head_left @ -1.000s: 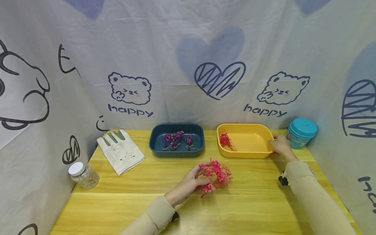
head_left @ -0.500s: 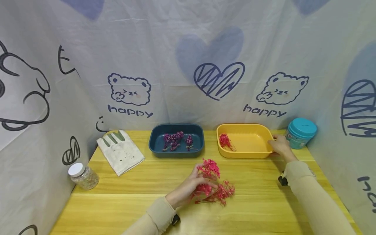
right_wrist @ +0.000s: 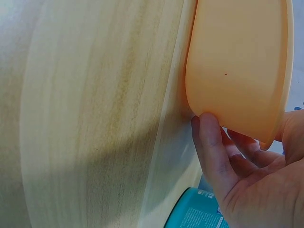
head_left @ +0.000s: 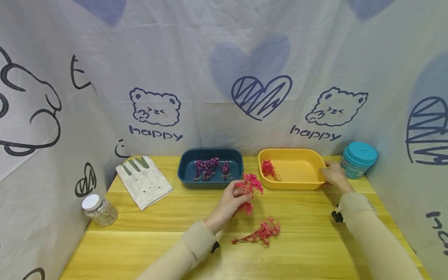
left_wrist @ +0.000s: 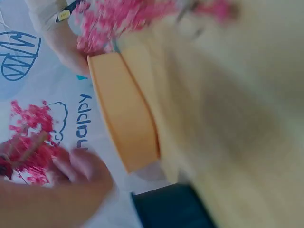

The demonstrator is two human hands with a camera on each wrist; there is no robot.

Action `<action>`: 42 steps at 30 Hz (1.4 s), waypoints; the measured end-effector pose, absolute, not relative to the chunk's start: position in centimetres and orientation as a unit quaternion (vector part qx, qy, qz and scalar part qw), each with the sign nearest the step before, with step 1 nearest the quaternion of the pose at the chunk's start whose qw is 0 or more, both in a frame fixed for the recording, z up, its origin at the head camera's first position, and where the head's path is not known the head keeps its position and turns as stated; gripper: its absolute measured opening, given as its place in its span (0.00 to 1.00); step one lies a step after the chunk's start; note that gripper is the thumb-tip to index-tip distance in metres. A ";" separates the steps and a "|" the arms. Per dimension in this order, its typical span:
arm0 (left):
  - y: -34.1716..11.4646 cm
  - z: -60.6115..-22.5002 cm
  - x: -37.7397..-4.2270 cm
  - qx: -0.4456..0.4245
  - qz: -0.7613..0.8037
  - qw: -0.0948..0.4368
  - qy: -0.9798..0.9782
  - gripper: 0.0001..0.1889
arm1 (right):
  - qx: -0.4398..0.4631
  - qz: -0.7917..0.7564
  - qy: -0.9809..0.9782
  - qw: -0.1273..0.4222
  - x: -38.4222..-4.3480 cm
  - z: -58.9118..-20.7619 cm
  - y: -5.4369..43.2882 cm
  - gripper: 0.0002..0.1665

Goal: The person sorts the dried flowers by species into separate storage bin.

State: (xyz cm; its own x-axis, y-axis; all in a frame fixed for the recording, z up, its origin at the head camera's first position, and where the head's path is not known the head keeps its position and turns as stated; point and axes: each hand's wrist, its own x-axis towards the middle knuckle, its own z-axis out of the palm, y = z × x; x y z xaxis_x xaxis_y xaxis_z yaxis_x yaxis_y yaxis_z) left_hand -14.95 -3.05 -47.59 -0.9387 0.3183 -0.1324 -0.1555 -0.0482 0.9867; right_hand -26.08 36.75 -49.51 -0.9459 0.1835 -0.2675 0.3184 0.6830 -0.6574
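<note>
My left hand [head_left: 225, 207] pinches a bunch of pink dried flowers [head_left: 251, 184] above the table, just in front of the gap between the two trays. A second pink bunch [head_left: 264, 231] lies on the wood nearer to me. At the right end of the yellow tray [head_left: 297, 167], my right hand [head_left: 335, 177] grips the wall. In the right wrist view its fingers [right_wrist: 213, 142] press the outer side, with the thumb mostly hidden behind the rim. One small pink bunch [head_left: 268, 168] sits at the tray's left end.
A dark blue tray [head_left: 210, 185] with purple dried flowers [head_left: 207, 166] stands left of the yellow one. Further left are a folded cloth [head_left: 147, 184] and a white-lidded jar [head_left: 101, 212]. A teal tub [head_left: 360, 157] stands close beside the right hand.
The two pink bunches have come apart: one now lies on the table, while my left hand has lifted the other away toward the trays. My right hand stays on the yellow tray.
</note>
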 end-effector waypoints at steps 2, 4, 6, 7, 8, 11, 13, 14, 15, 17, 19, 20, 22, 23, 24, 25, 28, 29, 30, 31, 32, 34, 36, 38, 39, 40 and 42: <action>-2.5 -47.0 -15.8 0.061 0.703 0.149 0.692 0.28 | 0.139 -0.376 0.912 0.089 -26.1 -49.6 36.8 0.30; -1.9 -46.4 -16.5 0.065 0.689 0.139 0.708 0.28 | 0.138 -0.376 0.912 0.087 -26.0 -49.5 36.9 0.30; -1.2 -45.9 -17.3 0.067 0.684 0.133 0.714 0.29 | 0.139 -0.377 0.912 0.086 -25.9 -49.4 36.8 0.30; -0.9 -45.6 -17.8 0.067 0.681 0.131 0.717 0.29 | 0.138 -0.375 0.913 0.084 -25.9 -49.4 36.8 0.29; -0.7 -45.4 -18.2 0.067 0.678 0.129 0.721 0.29 | 0.137 -0.375 0.913 0.083 -25.9 -49.4 36.9 0.29; 0.1 -44.7 -19.3 0.062 0.670 0.128 0.729 0.33 | 0.134 -0.373 0.915 0.080 -25.8 -49.4 36.8 0.29; 0.6 -44.4 -20.0 0.056 0.665 0.126 0.734 0.35 | 0.132 -0.376 0.914 0.078 -25.9 -49.4 36.9 0.30; 0.9 -44.3 -20.4 0.053 0.663 0.124 0.737 0.37 | 0.132 -0.377 0.913 0.077 -25.9 -49.4 37.0 0.30; 1.2 -44.2 -20.8 0.051 0.660 0.122 0.740 0.38 | 0.133 -0.379 0.913 0.077 -25.8 -49.3 37.0 0.30; 2.0 -43.9 -21.6 0.046 0.658 0.117 0.742 0.41 | 0.133 -0.379 0.913 0.076 -25.9 -49.3 37.1 0.30; 2.8 -43.7 -22.3 0.044 0.652 0.110 0.749 0.42 | 0.131 -0.377 0.914 0.075 -25.8 -49.2 37.2 0.30; 3.3 -43.6 -22.6 0.043 0.646 0.105 0.755 0.42 | 0.129 -0.376 0.915 0.073 -25.8 -49.2 37.2 0.30; 4.2 -43.4 -23.2 0.041 0.646 0.101 0.756 0.42 | 0.124 -0.372 0.918 0.066 -25.7 -49.1 37.2 0.28; 4.7 -43.3 -23.5 0.041 0.643 0.097 0.758 0.42 | 0.121 -0.372 0.918 0.063 -25.7 -49.1 37.1 0.28; 5.2 -43.3 -23.8 0.038 0.642 0.093 0.760 0.42 | 0.120 -0.371 0.919 0.060 -25.6 -49.1 37.1 0.27; 5.6 -43.2 -24.1 0.034 0.642 0.091 0.760 0.42 | 0.118 -0.371 0.919 0.057 -25.6 -49.1 37.0 0.26; 7.0 -43.3 -25.0 0.022 0.645 0.081 0.760 0.41 | 0.115 -0.368 0.921 0.053 -25.5 -49.1 36.9 0.25; 7.5 -43.3 -25.3 0.017 0.644 0.076 0.761 0.41 | 0.115 -0.367 0.922 0.051 -25.5 -49.1 37.0 0.25; 8.0 -43.4 -25.6 0.012 0.642 0.071 0.764 0.41 | 0.114 -0.362 0.924 0.050 -25.6 -49.1 37.1 0.24; 8.3 -43.6 -25.9 0.007 0.637 0.065 0.768 0.41 | 0.112 -0.359 0.925 0.049 -25.6 -49.3 37.1 0.24; 8.6 -43.7 -26.2 0.002 0.630 0.059 0.774 0.41 | 0.111 -0.357 0.926 0.048 -25.6 -49.4 37.1 0.24; 9.2 -44.0 -26.6 -0.005 0.620 0.046 0.783 0.41 | 0.110 -0.351 0.929 0.045 -25.7 -49.6 37.2 0.24; 9.7 -44.4 -27.1 -0.013 0.610 0.035 0.792 0.41 | 0.108 -0.350 0.930 0.041 -25.8 -49.7 37.3 0.23; 10.1 -44.7 -27.4 -0.014 0.611 0.030 0.791 0.41 | 0.108 -0.350 0.929 0.041 -25.8 -49.8 37.4 0.23; 10.3 -44.9 -27.6 -0.013 0.611 0.028 0.791 0.40 | 0.109 -0.349 0.930 0.041 -25.9 -49.8 37.4 0.23; 10.5 -45.1 -27.7 -0.013 0.612 0.025 0.790 0.40 | 0.111 -0.352 0.928 0.044 -25.9 -49.8 37.5 0.23; 10.8 -45.5 -27.8 -0.012 0.618 0.018 0.786 0.40 | 0.115 -0.357 0.926 0.053 -25.9 -49.7 37.5 0.23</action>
